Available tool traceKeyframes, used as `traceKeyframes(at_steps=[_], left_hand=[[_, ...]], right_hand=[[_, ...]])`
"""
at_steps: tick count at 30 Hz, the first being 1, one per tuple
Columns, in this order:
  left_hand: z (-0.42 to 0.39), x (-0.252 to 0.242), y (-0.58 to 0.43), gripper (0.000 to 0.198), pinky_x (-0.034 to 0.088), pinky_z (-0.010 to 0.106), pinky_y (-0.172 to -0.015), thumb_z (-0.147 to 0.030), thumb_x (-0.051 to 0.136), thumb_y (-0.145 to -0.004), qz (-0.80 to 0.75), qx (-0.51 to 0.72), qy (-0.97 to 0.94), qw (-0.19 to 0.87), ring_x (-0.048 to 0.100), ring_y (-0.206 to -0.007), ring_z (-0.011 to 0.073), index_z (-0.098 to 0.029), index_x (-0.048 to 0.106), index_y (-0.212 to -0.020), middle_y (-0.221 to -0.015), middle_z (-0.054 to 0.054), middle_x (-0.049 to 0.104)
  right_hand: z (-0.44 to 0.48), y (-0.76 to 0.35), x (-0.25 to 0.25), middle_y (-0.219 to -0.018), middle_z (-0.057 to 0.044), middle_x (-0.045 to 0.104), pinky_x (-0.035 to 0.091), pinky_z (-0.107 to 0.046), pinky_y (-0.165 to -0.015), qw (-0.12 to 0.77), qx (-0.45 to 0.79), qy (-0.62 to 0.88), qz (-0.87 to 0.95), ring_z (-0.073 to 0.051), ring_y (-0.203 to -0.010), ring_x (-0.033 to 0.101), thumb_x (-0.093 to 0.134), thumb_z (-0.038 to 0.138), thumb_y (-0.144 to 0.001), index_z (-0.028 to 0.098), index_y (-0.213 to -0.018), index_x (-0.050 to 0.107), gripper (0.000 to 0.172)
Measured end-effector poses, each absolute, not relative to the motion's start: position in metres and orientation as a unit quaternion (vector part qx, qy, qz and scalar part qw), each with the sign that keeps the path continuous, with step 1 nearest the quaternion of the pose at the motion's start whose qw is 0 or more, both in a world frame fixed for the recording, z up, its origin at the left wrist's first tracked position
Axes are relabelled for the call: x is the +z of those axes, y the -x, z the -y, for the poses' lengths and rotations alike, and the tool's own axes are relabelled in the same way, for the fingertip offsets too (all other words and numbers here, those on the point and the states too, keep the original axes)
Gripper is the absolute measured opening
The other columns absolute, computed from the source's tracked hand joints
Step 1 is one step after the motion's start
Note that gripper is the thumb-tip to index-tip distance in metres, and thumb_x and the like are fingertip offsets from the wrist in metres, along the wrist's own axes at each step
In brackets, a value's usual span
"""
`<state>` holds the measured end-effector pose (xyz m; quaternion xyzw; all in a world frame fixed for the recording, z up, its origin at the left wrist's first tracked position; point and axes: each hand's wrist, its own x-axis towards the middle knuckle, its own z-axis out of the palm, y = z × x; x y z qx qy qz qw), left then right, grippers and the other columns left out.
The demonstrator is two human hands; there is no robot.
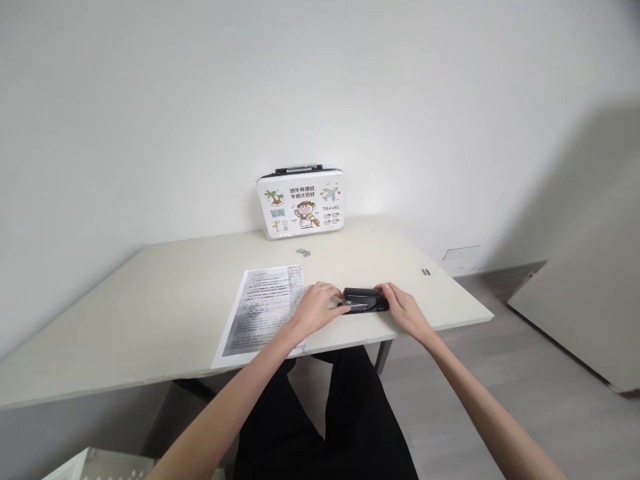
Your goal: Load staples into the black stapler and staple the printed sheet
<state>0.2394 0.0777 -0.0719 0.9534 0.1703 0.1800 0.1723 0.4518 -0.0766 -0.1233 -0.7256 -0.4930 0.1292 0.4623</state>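
A black stapler [364,301] lies on its base at the table's near edge, between my two hands. Its left end is pinched between the thumb and fingers of my left hand [317,308]. At the other end, by a small orange-red part, my right hand [401,308] is closed round the stapler. A shiny metal strip shows along its near side. To the left, partly under my left hand and wrist, printed sheets of paper [263,310] lie flat, reaching the front edge.
Behind stands a white case [300,205] with cartoon prints, against the wall. Small grey staple strips [303,253] lie before it, and more staple strips [426,272] lie near the right edge of the table [150,307]. A white panel [585,320] stands farther right.
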Motion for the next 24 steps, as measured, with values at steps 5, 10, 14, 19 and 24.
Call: traceKeyframes(at_steps=[5, 10, 14, 19, 24], left_hand=[[-0.081, -0.075, -0.239, 0.023, 0.050, 0.045, -0.097, -0.046, 0.068, -0.099, -0.155, 0.190, -0.957, 0.155, 0.068, -0.110, 0.0288, -0.025, 0.075, -0.096, -0.110, 0.005, 0.078], [-0.091, -0.069, -0.210, 0.028, 0.050, 0.046, -0.100, -0.051, 0.062, -0.101, -0.165, 0.172, -0.960, 0.148, 0.067, -0.112, 0.0289, -0.026, 0.075, -0.104, -0.113, 0.005, 0.077], [-0.106, -0.061, -0.192, 0.032, 0.049, 0.044, -0.104, -0.055, 0.061, -0.101, -0.160, 0.153, -0.965, 0.138, 0.065, -0.119, 0.0284, -0.026, 0.075, -0.105, -0.125, 0.006, 0.073], [-0.146, -0.049, -0.199, 0.033, 0.048, 0.041, -0.109, -0.051, 0.054, -0.104, -0.233, 0.186, -0.951, 0.084, 0.065, -0.121, 0.0267, -0.026, 0.072, -0.114, -0.126, 0.005, 0.074], [-0.199, -0.052, -0.230, 0.024, 0.046, 0.047, -0.109, -0.030, 0.058, -0.099, -0.324, 0.185, -0.927, 0.026, 0.062, -0.122, 0.0324, -0.021, 0.072, -0.117, -0.124, 0.010, 0.074]], right_hand=[[0.076, -0.453, -0.124, -0.104, -0.008, 0.077, 0.049, -0.039, -0.094, 0.462, 0.129, 0.723, 0.496, -0.028, -0.100, 0.069, 0.028, 0.061, -0.106, 0.026, -0.105, 0.068, 0.053], [0.076, -0.454, -0.123, -0.103, -0.008, 0.077, 0.049, -0.039, -0.092, 0.464, 0.130, 0.721, 0.498, -0.029, -0.099, 0.069, 0.029, 0.061, -0.106, 0.026, -0.104, 0.068, 0.053], [0.075, -0.453, -0.122, -0.102, -0.008, 0.077, 0.049, -0.037, -0.089, 0.463, 0.119, 0.720, 0.504, -0.028, -0.096, 0.070, 0.029, 0.059, -0.106, 0.026, -0.102, 0.069, 0.052], [0.074, -0.452, -0.122, -0.096, -0.007, 0.076, 0.049, -0.035, -0.085, 0.468, 0.115, 0.714, 0.508, -0.027, -0.091, 0.069, 0.029, 0.059, -0.106, 0.026, -0.098, 0.068, 0.051], [0.073, -0.451, -0.119, -0.095, -0.006, 0.076, 0.049, -0.035, -0.085, 0.471, 0.114, 0.715, 0.505, -0.026, -0.090, 0.069, 0.031, 0.057, -0.107, 0.026, -0.097, 0.068, 0.049]])
